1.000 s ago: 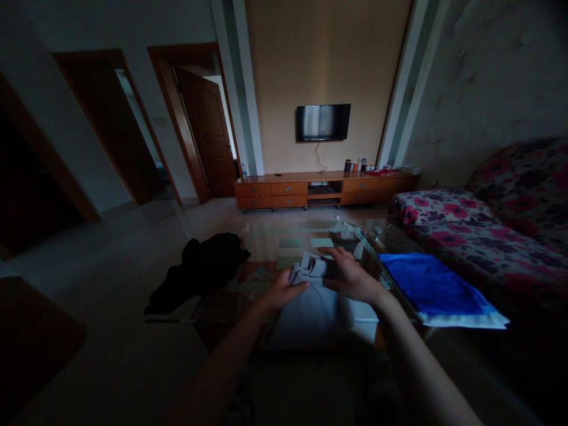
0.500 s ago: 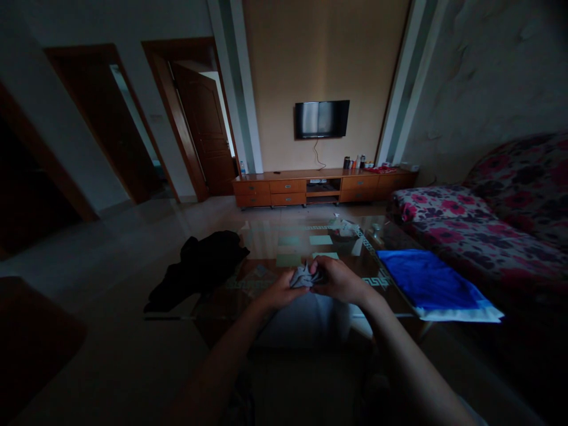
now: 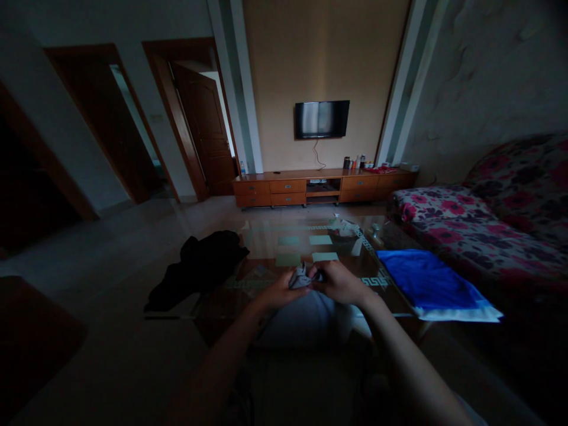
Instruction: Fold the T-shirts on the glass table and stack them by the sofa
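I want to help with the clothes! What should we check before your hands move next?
1. Left hand grips the grey shirt at its bunched top: ok.
2. Right hand grips it too: ok.
3. Shirt's body rests on the table: ok.
4. Blue cloth lies flat, apart from the hands: ok.
5. Black cloth lies flat: not ok, heaped.
6. Shirt's creases in this dim light: cannot tell.

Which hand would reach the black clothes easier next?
Probably the left hand: it grips the grey garment on the side nearest the black clothes. The right hand sits farther over, toward the blue cloth.
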Available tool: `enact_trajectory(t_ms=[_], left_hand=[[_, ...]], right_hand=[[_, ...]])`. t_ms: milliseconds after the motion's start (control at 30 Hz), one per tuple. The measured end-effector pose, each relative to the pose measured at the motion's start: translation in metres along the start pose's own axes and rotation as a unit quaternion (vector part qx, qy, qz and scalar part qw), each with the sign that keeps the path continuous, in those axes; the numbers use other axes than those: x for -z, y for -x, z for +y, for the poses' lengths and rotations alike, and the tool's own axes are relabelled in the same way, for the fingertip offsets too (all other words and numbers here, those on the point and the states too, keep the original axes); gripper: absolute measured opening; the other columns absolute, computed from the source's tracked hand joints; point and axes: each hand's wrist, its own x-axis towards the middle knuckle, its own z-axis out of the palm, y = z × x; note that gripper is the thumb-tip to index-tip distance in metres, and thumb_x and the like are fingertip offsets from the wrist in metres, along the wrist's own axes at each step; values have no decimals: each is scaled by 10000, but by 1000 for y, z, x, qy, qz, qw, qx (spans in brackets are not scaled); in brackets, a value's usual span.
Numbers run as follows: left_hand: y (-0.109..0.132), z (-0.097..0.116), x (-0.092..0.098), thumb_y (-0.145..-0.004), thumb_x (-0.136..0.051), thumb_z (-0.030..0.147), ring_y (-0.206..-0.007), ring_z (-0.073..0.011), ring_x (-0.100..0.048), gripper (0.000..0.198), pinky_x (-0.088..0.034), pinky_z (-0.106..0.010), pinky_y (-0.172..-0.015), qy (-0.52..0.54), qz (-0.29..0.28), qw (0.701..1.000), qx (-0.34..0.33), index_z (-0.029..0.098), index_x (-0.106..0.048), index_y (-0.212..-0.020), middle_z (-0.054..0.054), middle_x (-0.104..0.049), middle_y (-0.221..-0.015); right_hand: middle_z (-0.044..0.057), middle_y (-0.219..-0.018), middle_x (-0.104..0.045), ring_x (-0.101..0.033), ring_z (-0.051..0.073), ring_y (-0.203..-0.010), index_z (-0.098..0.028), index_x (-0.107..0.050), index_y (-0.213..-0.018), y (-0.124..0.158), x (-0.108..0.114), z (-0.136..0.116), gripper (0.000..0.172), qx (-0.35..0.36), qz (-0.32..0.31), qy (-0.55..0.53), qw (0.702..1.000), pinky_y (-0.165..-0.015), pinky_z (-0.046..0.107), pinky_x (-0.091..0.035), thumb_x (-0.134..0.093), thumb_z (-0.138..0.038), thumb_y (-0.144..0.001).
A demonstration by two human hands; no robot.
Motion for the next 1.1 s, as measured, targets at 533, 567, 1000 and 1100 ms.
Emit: enact_trajectory(t_ms=[533, 567, 1000, 1100], left_hand=[[-4, -1, -3, -772, -771, 502, -1013, -240, -607, 530, -455, -328, -911, 11, 24, 999, -24, 129, -658, -1133, -69, -682, -1064], [-4, -2, -3, -775, -769, 505, -1007, -237, -608, 526, -456, -326, -908, 12, 23, 999, -29, 127, -660, -1123, -70, -680, -1058], [-1, -34, 5, -734, -799, 409, -1160, -277, -600, 594, -415, -422, -1061, -35, 21, 999, 18, 180, -640, -1258, -106, -664, -1245], [-1, -32, 5, -727, -789, 384, -1151, -280, -594, 569, -414, -413, -1045, -44, 26, 998, 36, 171, -645, -1234, -103, -664, -1217]], right_hand=[[25, -888, -710, -627, 153, -784, -193, -703, -939, -4, -12, 14, 137, -17, 13, -5, 1000, -750, 266, -461, -674, -177, -807], [24, -898, -710, -629, 153, -800, -194, -701, -934, -5, -13, 16, 128, -11, 9, -10, 1000, -768, 268, -463, -673, -177, -810], [19, -903, -682, -627, 155, -804, -166, -636, -1135, 7, 2, 35, 498, -72, -71, -188, 977, -740, 282, -497, -803, -414, -737], [3, -811, -666, -589, 130, -730, -159, -696, -972, 5, 5, 34, 321, -60, -58, -181, 980, -688, 259, -468, -747, -421, -793]])
